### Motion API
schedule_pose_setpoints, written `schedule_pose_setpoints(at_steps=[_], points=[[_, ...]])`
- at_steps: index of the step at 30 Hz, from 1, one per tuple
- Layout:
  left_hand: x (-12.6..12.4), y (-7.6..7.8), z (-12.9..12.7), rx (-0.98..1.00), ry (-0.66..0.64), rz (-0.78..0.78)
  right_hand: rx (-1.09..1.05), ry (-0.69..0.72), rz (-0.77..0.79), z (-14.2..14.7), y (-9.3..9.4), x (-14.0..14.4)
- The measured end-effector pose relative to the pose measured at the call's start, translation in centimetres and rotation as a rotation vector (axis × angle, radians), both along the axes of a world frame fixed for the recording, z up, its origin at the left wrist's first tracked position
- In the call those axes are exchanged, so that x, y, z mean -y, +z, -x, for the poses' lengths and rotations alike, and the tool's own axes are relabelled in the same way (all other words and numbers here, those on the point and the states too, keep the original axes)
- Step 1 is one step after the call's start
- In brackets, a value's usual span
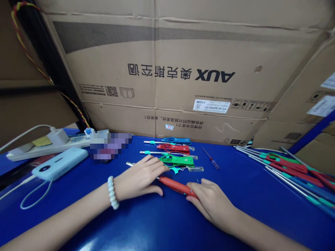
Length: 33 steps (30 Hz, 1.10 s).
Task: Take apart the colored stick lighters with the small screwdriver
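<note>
While the cardboard box (183, 69) printed "AUX" stands upside down behind the blue table (157, 226), both hands rest on a red lighter (174, 184) lying flat near the front edge. Left hand (138, 177) lies flat over its metal nozzle end, fingers loosely spread; right hand (211, 202) pinches the handle end. Just behind lie green (178, 161), red (174, 148) and blue lighters (176, 140).

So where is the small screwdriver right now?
The small screwdriver lies on the blue table, centre-right in the head view, right of the green lighter, beyond the right hand.
</note>
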<state>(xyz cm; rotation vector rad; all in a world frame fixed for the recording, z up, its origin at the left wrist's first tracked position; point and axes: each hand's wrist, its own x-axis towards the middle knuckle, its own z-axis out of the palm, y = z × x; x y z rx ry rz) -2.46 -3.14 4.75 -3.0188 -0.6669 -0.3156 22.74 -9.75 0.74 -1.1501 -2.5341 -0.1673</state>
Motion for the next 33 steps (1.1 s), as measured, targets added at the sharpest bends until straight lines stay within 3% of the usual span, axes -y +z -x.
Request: schedule_pose_setpoints(at_steps=[6, 9, 15, 21, 27, 33], points=[[-3.0, 1.9, 2.8, -0.004, 0.073, -0.024, -0.016, -0.008, -0.124, -1.0, 0.0, -1.1], [-4.3, 2.6, 4.5, 0.024, 0.171, 0.005, -0.011, -0.036, -0.143, -1.3, 0.0, -1.4], [-5.8, 2.6, 6.5, -0.064, 0.195, 0.007, 0.002, -0.062, -0.161, -1.5, -0.3, -2.0], [-3.9, 1.7, 4.0, -0.074, 0.149, -0.083, -0.003, -0.027, -0.135, -1.5, -0.3, -1.9], [-0.4, -0.1, 0.7, -0.033, 0.03, -0.044, 0.065, 0.049, -0.197, -1.0, -0.9, -1.4], [0.8, -0.5, 0.0, -0.094, 0.047, 0.03, 0.059, 0.092, -0.23, -0.9, -1.2, -1.3]])
